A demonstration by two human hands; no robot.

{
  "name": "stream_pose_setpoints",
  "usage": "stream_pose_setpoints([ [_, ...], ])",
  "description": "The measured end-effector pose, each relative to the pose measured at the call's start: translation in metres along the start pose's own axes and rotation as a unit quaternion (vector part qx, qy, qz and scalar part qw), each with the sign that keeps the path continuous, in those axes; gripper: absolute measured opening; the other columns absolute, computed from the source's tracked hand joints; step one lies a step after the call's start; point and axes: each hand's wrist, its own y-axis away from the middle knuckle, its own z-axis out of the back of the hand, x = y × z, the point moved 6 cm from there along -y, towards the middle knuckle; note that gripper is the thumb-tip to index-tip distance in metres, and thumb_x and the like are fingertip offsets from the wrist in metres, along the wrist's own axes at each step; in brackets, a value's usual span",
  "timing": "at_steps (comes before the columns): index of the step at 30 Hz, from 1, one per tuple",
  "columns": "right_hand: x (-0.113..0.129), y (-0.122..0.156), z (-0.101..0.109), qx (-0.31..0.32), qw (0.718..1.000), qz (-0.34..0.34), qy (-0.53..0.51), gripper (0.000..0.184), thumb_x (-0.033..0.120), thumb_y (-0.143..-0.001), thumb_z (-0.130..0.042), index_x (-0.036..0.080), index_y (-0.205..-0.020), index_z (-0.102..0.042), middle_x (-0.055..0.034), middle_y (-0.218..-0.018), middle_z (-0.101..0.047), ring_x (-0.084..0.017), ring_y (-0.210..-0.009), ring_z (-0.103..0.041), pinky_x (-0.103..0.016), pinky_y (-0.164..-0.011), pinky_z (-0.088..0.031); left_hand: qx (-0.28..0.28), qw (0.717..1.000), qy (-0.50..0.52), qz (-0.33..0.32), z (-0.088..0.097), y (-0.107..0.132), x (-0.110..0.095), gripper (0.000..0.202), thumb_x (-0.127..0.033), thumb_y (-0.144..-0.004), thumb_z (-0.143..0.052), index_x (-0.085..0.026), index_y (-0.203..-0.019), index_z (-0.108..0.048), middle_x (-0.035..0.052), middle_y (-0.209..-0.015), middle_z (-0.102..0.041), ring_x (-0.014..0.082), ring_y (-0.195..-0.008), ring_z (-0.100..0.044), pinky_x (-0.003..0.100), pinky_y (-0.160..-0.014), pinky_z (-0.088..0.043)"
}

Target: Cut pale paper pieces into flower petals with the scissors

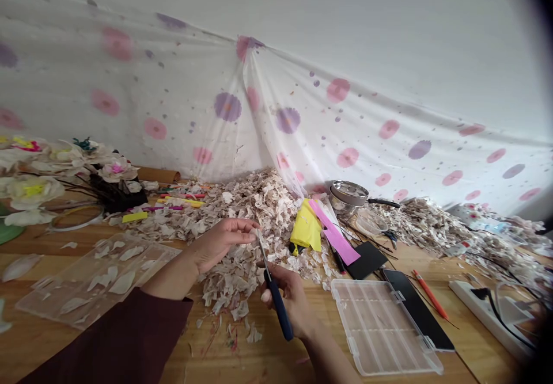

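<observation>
My left hand (227, 240) is in the middle, over a heap of pale papery flakes (259, 200). Its thumb and fingers pinch a small pale papery piece, mostly hidden by the fingertips. In my right hand (289, 300) is a pair of scissors (280, 309) with a dark blue handle. The blades point up and away, their tip right at the left fingertips. Seen nearly edge-on, the blades do not show how far apart they are. Loose flakes lie on the wooden table (207, 349) below both hands.
Left are a clear plastic sheet-like lid (56, 292) with petals on it and papery flowers (116, 168). Right stand a clear compartment box (384, 326), a black phone-like slab (417, 309), a red pen (430, 293), a power strip (488, 309) and a metal pan (349, 193).
</observation>
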Motion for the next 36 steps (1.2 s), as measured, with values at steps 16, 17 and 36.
stream_pose_setpoints([
  [16, -0.008, 0.0, -0.002, -0.004, 1.0, -0.008, -0.022, 0.043, 0.04, -0.076, -0.073, 0.022, -0.114, -0.069, 0.0031, -0.069, -0.05, -0.01, -0.059, -0.04, -0.019, -0.053, -0.037, 0.003, 1.0, -0.022, 0.001, 0.006, -0.003, 0.003, 0.018, -0.035, -0.063, -0.076, -0.018, -0.068, -0.074, 0.0103, -0.112, -0.065, 0.0294, -0.102, -0.054, 0.039, -0.089, -0.037],
  [17, -0.009, 0.0, -0.002, -0.002, 1.0, -0.008, -0.022, 0.043, 0.04, -0.076, -0.073, 0.021, -0.115, -0.068, 0.0032, -0.068, -0.05, -0.01, -0.059, -0.04, -0.019, -0.052, -0.037, 0.004, 1.0, -0.023, 0.002, 0.006, -0.003, 0.003, 0.018, -0.035, -0.064, -0.076, -0.018, -0.069, -0.074, 0.0099, -0.112, -0.065, 0.0291, -0.102, -0.054, 0.039, -0.089, -0.037],
  [36, -0.012, -0.006, 0.011, -0.128, 0.989, -0.011, -0.068, 0.037, 0.032, -0.062, -0.081, 0.017, -0.094, -0.068, 0.0085, -0.052, -0.049, -0.006, -0.043, -0.035, -0.019, -0.04, -0.029, 0.01, 0.998, -0.07, -0.002, 0.0, 0.001, -0.001, 0.017, -0.035, -0.064, -0.076, -0.018, -0.066, -0.071, 0.0092, -0.112, -0.065, 0.0301, -0.109, -0.055, 0.039, -0.094, -0.037],
])
